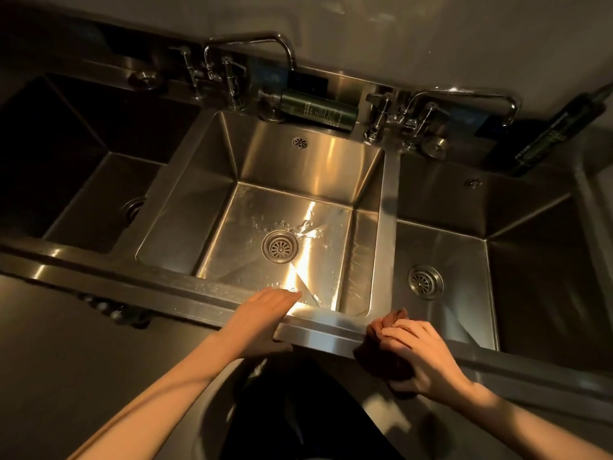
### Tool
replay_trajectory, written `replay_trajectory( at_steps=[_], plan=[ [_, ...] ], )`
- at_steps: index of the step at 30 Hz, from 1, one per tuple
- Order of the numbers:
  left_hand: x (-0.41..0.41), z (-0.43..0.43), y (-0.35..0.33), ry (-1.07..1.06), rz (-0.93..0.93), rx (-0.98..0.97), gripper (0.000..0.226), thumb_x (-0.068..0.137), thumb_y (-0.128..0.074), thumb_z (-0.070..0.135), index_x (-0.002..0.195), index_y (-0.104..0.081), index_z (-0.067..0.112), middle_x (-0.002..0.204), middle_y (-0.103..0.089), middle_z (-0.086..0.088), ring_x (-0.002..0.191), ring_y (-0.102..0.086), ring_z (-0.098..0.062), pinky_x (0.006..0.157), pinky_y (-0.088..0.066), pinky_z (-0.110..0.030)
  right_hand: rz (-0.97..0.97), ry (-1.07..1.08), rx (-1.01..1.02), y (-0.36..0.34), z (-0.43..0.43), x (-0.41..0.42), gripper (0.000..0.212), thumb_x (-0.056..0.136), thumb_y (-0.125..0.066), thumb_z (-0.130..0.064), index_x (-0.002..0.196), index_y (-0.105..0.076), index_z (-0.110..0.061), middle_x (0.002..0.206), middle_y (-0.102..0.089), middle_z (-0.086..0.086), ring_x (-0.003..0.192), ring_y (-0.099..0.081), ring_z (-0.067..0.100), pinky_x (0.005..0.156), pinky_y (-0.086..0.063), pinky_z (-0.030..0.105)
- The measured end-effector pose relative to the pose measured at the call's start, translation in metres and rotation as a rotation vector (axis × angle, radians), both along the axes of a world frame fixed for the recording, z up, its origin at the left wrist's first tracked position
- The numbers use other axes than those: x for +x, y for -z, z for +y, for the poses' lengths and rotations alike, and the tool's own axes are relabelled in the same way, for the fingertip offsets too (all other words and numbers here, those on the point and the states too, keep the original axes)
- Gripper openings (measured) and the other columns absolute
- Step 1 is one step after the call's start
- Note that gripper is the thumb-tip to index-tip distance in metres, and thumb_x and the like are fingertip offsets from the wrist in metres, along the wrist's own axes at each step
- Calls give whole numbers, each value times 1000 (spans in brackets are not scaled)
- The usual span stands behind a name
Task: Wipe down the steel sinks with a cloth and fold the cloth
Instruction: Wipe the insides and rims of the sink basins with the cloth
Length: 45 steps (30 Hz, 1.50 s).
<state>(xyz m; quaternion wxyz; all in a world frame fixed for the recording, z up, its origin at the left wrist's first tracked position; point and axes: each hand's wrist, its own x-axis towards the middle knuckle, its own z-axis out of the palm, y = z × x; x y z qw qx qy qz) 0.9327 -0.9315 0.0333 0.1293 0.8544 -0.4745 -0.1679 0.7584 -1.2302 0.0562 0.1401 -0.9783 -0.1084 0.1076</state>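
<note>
Three steel sinks sit side by side: a dark left sink (99, 180), a brightly lit middle sink (298, 167) with water drops around its drain (279, 246), and a right sink (464, 260). My left hand (262, 313) rests flat with straight fingers on the front rim (318, 333) of the middle sink. My right hand (421, 356) grips a bunched brown cloth (388, 323) on the front rim, at the divider between the middle and right sinks.
Two chrome taps (252, 44) (464, 97) stand along the back ledge. A dark green bottle (318, 109) lies behind the middle sink and another dark bottle (557, 131) leans at the far right. The right sink's drain (425, 281) shows. My dark clothing fills the bottom centre.
</note>
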Motion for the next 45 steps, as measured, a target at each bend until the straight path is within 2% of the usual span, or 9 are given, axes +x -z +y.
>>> replay_trajectory(
  at_steps=[4,9,13,20,25,29,33,38,45],
  plan=[
    [31,47,6,45,-95,-20,99,58,-65,70,137,-41,16,136,-52,-2,128,-45,-21,112,-24,-46,-133,87,-35,7,23,5,59,56,-65,-55,108,-53,-29,108,-54,-7,96,-48,18,75,-26,29],
    [78,132,0,2,-23,-52,90,70,-50,75,138,-45,16,135,-52,0,127,-45,-17,115,-10,-32,-181,294,-232,14,67,28,44,66,-55,-61,91,-59,-25,94,-54,-2,77,-44,24,64,-19,32],
    [110,177,6,-5,2,-68,93,63,-60,72,137,-46,18,132,-54,2,126,-46,-14,117,-9,-30,-177,358,-257,16,128,61,47,68,-53,-63,94,-61,-25,96,-59,0,81,-43,22,66,-25,34],
    [137,202,7,47,-9,-161,90,58,-67,69,131,-47,19,126,-55,1,120,-48,-15,107,-29,-52,-171,423,-57,15,260,142,50,61,-69,-58,103,-56,-33,105,-60,-4,95,-53,22,77,-45,41],
    [138,209,20,60,26,-127,87,67,-51,80,133,-41,24,123,-56,5,115,-49,-11,111,-25,-45,-218,305,-68,15,232,124,46,68,-59,-59,101,-53,-28,101,-59,0,90,-53,24,76,-44,38],
    [141,206,22,69,27,-146,87,68,-49,81,132,-43,23,121,-57,4,112,-48,-10,110,-20,-34,-139,515,-104,7,151,61,45,70,-62,-57,97,-66,-22,104,-57,-2,90,-52,26,73,-46,39],
    [138,208,29,20,49,-136,88,66,-53,81,135,-38,28,126,-56,3,118,-51,-18,110,-31,-47,-82,603,-196,-8,104,32,51,70,-56,-58,95,-68,-15,99,-59,3,81,-51,29,66,-44,37],
    [132,206,21,-2,4,-146,87,63,-56,75,133,-39,26,127,-58,1,119,-53,-18,112,-25,-42,-143,675,-176,4,150,45,46,70,-57,-54,96,-68,-18,94,-59,3,82,-50,28,68,-35,35],
    [144,239,9,-118,-44,-27,120,49,-64,76,146,-27,15,150,-32,-4,139,-22,-18,114,-7,-38,-114,424,-52,14,253,127,49,64,-65,-56,99,-62,-22,97,-62,3,80,-56,27,68,-41,34]
  ],
)
